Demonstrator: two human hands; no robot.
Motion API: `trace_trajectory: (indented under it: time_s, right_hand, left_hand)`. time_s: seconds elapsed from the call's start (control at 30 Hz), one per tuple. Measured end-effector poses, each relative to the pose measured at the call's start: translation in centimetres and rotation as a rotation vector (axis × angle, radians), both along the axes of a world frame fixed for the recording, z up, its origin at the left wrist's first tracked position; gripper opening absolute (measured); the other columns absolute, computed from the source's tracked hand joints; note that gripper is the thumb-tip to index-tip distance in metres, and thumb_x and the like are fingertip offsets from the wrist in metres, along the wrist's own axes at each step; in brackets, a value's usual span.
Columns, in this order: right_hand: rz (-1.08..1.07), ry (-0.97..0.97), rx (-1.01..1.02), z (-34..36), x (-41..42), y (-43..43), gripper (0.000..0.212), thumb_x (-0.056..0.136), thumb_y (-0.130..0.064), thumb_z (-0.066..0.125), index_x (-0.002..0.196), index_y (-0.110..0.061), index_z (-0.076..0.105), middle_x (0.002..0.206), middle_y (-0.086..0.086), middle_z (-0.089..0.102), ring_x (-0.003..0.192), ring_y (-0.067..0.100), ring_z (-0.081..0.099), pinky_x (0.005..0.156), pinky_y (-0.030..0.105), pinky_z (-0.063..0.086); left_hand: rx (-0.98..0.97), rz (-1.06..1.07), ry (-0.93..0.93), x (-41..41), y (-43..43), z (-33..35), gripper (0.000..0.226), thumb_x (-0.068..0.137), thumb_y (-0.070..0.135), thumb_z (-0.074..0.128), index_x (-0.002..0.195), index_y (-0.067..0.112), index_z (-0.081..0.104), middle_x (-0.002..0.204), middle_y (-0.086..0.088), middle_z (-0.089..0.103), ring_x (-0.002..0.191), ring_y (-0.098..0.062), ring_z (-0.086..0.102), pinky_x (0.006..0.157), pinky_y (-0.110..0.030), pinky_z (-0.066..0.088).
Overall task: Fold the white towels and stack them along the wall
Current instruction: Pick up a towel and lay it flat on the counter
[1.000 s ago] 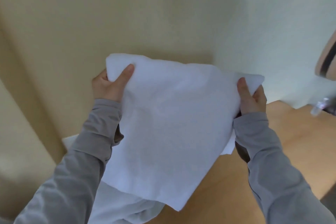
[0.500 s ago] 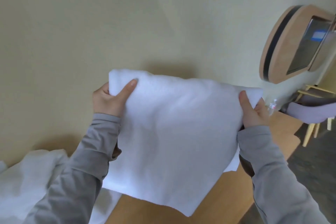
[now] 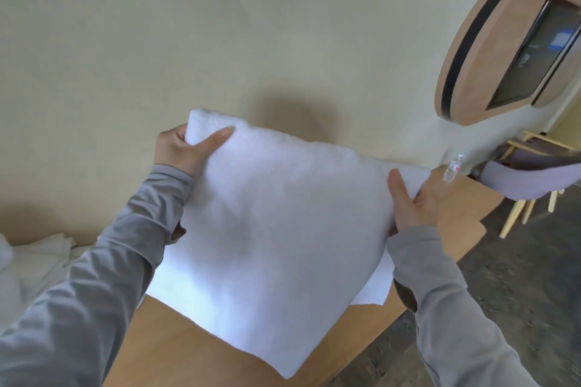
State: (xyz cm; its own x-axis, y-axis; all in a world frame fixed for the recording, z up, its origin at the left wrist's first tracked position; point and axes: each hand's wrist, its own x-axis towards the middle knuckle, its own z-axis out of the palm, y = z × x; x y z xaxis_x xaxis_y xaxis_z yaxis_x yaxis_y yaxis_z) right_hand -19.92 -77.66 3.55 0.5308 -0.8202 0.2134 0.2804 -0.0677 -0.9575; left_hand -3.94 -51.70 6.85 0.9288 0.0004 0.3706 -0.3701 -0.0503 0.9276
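Your left hand [image 3: 185,152] has its grip closed on the white towel [image 3: 276,229] at its ten o'clock corner, thumb across the front, fingers behind. Your right hand [image 3: 415,207] pinches the three o'clock corner the same way. You look to be mid-fold, so hold both corners level, pull the top edge taut, and lay the hanging edge on the tabletop [image 3: 188,352] before bringing the corners over, so the layers meet squarely. The towel hangs between your hands, above the tabletop and before the wall [image 3: 220,41]. It looks thick, soft and already doubled; a second layer peeks out at four o'clock. Whether its lowest corner touches the wood, I cannot tell.
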Motion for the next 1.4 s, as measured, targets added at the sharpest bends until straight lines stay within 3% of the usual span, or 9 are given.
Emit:
trace_trajectory:
  time_s: [0.2,0.3,0.37,0.43,0.5,0.63,0.93,1.17,1.4]
  right_hand:
    - [0.027,0.140,0.068,-6.4,4.8,-5.9,0.018,0.083,-0.029,0.066,0.074,-0.022,0.053,0.078,-0.005,0.060,0.074,0.013,0.058,0.075,0.033,0.049]
    - [0.058,0.259,0.223,-11.9,7.8,-9.0,0.017,0.086,-0.026,0.064,0.092,-0.014,0.054,0.088,-0.003,0.060,0.080,0.013,0.059,0.082,0.034,0.049]
    - [0.117,0.424,0.287,-15.9,9.2,-10.7,0.020,0.087,-0.023,0.063,0.093,-0.009,0.050,0.091,0.003,0.059,0.082,0.021,0.059,0.082,0.040,0.051]
    - [0.201,0.597,0.308,-19.1,10.5,-12.1,0.018,0.087,-0.017,0.063,0.093,-0.008,0.048,0.101,0.012,0.058,0.091,0.033,0.058,0.087,0.050,0.051]
    - [0.249,0.701,0.362,-21.4,11.9,-13.3,0.022,0.088,-0.006,0.060,0.106,-0.003,0.049,0.116,0.019,0.056,0.100,0.038,0.056,0.087,0.049,0.049]
    - [0.266,0.781,0.460,-24.0,14.1,-16.3,0.036,0.090,-0.002,0.055,0.124,0.002,0.045,0.111,0.018,0.053,0.091,0.036,0.055,0.079,0.046,0.049]
    - [0.204,1.049,0.142,-26.8,13.9,-28.2,0.035,0.094,-0.021,0.049,0.101,0.011,0.063,0.068,0.013,0.060,0.060,0.025,0.055,0.053,0.029,0.042]
    - [0.437,1.131,0.306,-28.5,17.9,-32.1,0.044,0.097,-0.041,0.038,0.113,-0.004,0.056,0.111,0.011,0.057,0.102,0.030,0.054,0.085,0.043,0.046]
    - [0.739,1.474,0.081,-28.5,22.7,-32.3,0.057,0.090,-0.063,0.032,0.093,-0.015,0.064,0.086,0.003,0.062,0.081,0.024,0.057,0.074,0.038,0.046]
  left_hand:
    - [0.195,-0.012,0.172,7.8,-6.1,-6.1,0.049,0.062,0.043,0.083,0.064,0.012,0.045,0.061,0.000,0.039,0.054,-0.016,0.034,0.047,-0.022,0.031]
    - [0.391,-0.015,0.321,12.0,-10.2,-11.6,0.039,0.066,0.050,0.078,0.067,0.017,0.057,0.065,0.004,0.056,0.064,-0.017,0.054,0.057,-0.024,0.039]
    - [0.515,-0.082,0.408,14.1,-12.7,-15.7,0.051,0.070,0.057,0.071,0.096,0.014,0.063,0.092,-0.004,0.064,0.092,-0.027,0.059,0.074,-0.030,0.045]
    - [0.583,-0.161,0.500,15.2,-14.6,-19.6,0.082,0.075,0.056,0.067,0.137,0.009,0.040,0.136,-0.013,0.048,0.125,-0.031,0.044,0.103,-0.040,0.037]
    - [0.654,-0.149,0.554,14.9,-15.6,-23.0,0.091,0.080,0.053,0.063,0.147,0.010,0.019,0.151,-0.013,0.026,0.137,-0.031,0.028,0.112,-0.043,0.023]
    - [0.635,0.109,0.668,11.1,-14.8,-28.7,0.089,0.079,0.055,0.062,0.147,0.016,0.020,0.153,-0.011,0.019,0.138,-0.033,0.020,0.112,-0.046,0.019]
    - [0.317,0.696,1.164,1.1,-12.6,-34.6,0.106,0.067,0.048,0.077,0.146,0.014,0.016,0.147,-0.024,0.020,0.134,-0.040,0.020,0.107,-0.056,0.021]
    - [0.198,0.821,1.408,0.2,-15.2,-35.1,0.097,0.067,0.046,0.078,0.129,-0.012,0.031,0.126,-0.033,0.044,0.117,-0.045,0.046,0.098,-0.051,0.036]
    - [0.282,0.749,1.168,1.9,-16.4,-30.9,0.058,0.084,0.033,0.067,0.111,-0.016,0.054,0.110,-0.036,0.056,0.103,-0.047,0.054,0.084,-0.045,0.040]
